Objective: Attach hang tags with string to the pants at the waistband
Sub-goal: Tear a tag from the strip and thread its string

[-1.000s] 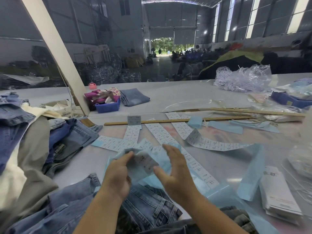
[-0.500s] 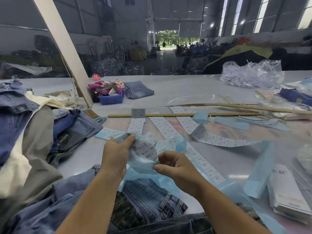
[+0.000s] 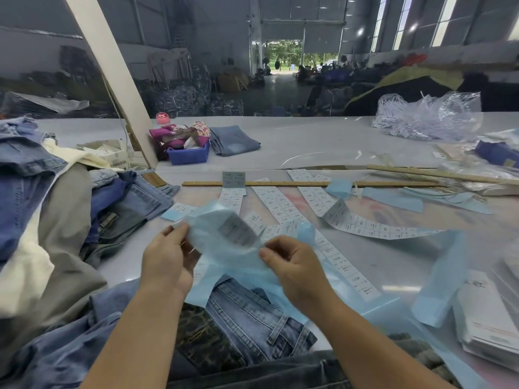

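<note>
Head view: both hands' fingers (image 3: 179, 231) pinch label strip (image 3: 224, 242).

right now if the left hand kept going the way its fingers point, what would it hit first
Probably the blue backing sheet that the left hand already pinches. Beyond it, up and to the right, lie the label strips on the table, then the wooden ruler. Depth is hard to judge.
</note>
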Demonstrator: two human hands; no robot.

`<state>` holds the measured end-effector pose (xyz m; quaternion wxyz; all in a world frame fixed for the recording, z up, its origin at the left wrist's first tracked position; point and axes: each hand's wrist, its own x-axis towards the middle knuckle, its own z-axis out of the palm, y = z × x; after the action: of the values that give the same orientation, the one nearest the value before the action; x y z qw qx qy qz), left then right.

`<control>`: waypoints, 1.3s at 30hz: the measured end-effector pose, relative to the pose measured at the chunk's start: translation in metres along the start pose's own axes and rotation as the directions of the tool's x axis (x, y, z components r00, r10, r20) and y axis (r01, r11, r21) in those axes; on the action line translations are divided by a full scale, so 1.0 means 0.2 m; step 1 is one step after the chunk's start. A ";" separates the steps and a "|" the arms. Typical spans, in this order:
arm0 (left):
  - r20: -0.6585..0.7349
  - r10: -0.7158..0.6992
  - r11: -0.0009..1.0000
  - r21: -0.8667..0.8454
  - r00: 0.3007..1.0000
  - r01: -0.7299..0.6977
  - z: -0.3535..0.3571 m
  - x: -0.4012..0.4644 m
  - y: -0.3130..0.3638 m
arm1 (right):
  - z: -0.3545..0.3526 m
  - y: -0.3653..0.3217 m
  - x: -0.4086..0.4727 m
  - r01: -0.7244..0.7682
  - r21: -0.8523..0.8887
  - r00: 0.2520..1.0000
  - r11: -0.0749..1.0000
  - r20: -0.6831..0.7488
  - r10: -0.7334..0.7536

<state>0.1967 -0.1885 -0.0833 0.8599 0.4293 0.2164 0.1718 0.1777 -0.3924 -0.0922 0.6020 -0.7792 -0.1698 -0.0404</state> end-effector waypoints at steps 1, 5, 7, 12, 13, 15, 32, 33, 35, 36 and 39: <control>-0.068 0.001 0.999 -0.038 0.998 -0.004 -0.02 0.02 -0.01 | 0.04 -0.01 -0.03 0.025 -0.070 0.997 0.997 0.076 -0.020; -0.244 0.350 0.888 0.395 0.904 -0.236 -0.08 -0.03 -0.05 | 0.19 0.02 -0.10 0.102 -0.242 0.979 0.965 0.196 -0.054; -0.069 0.709 0.497 0.755 0.702 -0.427 -0.11 -0.12 -0.07 | 0.21 0.04 -0.10 0.081 -0.264 0.984 0.961 0.177 -0.034; 0.589 0.647 -0.116 0.704 0.484 -0.701 -0.18 -0.29 -0.13 | 0.20 0.08 -0.09 0.058 -0.243 0.987 0.968 0.157 -0.020; 0.681 0.516 -0.093 0.648 0.520 -0.756 -0.19 -0.31 -0.13 | 0.19 0.08 -0.09 0.061 -0.219 0.989 0.974 0.147 -0.028; 0.779 0.291 -0.102 0.602 0.555 -0.792 -0.20 -0.35 -0.14 | 0.18 0.08 -0.09 0.076 -0.174 0.990 0.982 0.134 -0.052; 0.647 0.176 0.352 0.663 0.742 -0.661 -0.21 -0.35 -0.11 | 0.10 0.09 -0.10 0.279 -0.166 0.945 0.946 0.221 -0.240; 0.633 0.197 0.350 0.668 0.748 -0.657 -0.21 -0.35 -0.12 | 0.10 0.09 -0.11 0.263 -0.158 0.948 0.952 0.223 -0.225; 0.625 0.210 0.322 0.682 0.752 -0.657 -0.20 -0.35 -0.12 | 0.10 0.09 -0.11 0.201 -0.118 0.962 0.972 0.211 -0.173; 0.624 0.206 0.308 0.690 0.754 -0.655 -0.19 -0.36 -0.12 | 0.11 0.09 -0.11 0.178 -0.101 0.967 0.979 0.203 -0.155; 0.620 0.187 0.307 0.700 0.762 -0.645 -0.18 -0.35 -0.12 | 0.12 0.08 -0.11 0.168 -0.088 0.972 0.982 0.183 -0.150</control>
<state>0.1212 -0.2118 -0.1069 0.4455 0.8804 -0.0436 0.1565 0.1591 -0.3778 -0.1195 0.5386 -0.7935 -0.2819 -0.0281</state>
